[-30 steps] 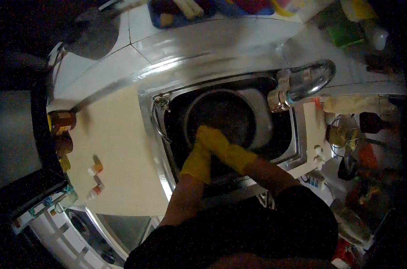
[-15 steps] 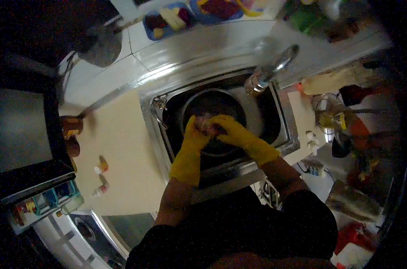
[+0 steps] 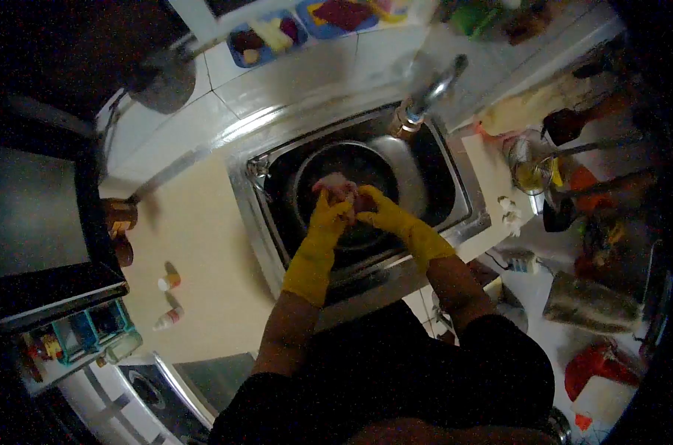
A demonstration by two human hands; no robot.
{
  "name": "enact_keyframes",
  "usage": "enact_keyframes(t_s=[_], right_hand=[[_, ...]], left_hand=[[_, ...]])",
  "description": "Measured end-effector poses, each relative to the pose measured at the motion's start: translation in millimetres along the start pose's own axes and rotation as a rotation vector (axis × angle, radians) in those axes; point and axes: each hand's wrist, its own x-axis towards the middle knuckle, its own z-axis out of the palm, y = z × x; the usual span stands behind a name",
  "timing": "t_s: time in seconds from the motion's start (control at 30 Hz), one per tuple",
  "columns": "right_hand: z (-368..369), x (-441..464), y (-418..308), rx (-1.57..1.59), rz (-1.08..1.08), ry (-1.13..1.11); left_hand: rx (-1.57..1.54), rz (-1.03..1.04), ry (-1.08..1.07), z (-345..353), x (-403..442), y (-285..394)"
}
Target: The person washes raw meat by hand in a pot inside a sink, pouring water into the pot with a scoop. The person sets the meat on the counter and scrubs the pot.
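Observation:
Both of my hands wear yellow rubber gloves and are over the sink. My left hand (image 3: pixel 329 215) is closed around a pinkish piece of raw meat (image 3: pixel 335 185); its exact kind is too blurred to make out. My right hand (image 3: pixel 381 211) has its fingers curled against the meat's right side. Beneath them a round dark basin (image 3: pixel 299 185) stands in the metal sink (image 3: pixel 433 174). The fingertips are partly hidden behind the meat.
A faucet (image 3: pixel 434 95) rises at the sink's back right, and a small tap (image 3: pixel 258 169) sits at its left corner. Two small bottles, one a white-capped bottle (image 3: pixel 169 282), are on the left counter (image 3: pixel 203 245). Utensils hang at right; blue trays (image 3: pixel 270 38) line the back.
The meat now shows more above my fingers, held higher and turned in both hands. My right hand's fingers have drawn back from over it. The camera view has shifted slightly.

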Motion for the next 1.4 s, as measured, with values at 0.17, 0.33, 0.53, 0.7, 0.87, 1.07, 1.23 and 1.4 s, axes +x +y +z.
enact_keyframes(t_s=[0.17, 0.33, 0.53, 0.7, 0.87, 1.07, 1.23, 1.4], right_hand=[[-20.8, 29.0, 53.3, 0.117, 0.310, 0.004], [-30.5, 55.5, 47.5, -0.532, -0.127, 0.224], [-12.7, 82.8, 101.3, 0.187, 0.248, 0.245], [24.3, 108.2, 170.6, -0.217, 0.476, 0.224], [45.2, 111.1, 154.1, -0.151, 0.290, 0.507], [64.9, 88.0, 10.0, -0.072, -0.018, -0.083], [93.4, 53.9, -31.5, -0.109, -0.169, -0.035], [70.2, 128.1, 30.2, -0.583, 0.449, -0.016]], left_hand=[[0.062, -0.059, 0.066, -19.5, -5.6, 23.3], [0.157, -0.070, 0.120, -29.8, 0.6, 35.2], [0.107, 0.223, 0.041, -55.6, 51.9, 1.4], [1.125, 0.143, 0.455, -222.6, 133.8, -78.4], [0.982, -0.044, 0.708, -145.8, 92.6, -54.1], [0.438, -0.145, 0.593, -111.1, 85.7, -15.6], [0.266, -0.234, 0.585, -101.8, 75.5, -21.8], [0.320, -0.288, 0.604, -86.4, 94.3, -53.9]])
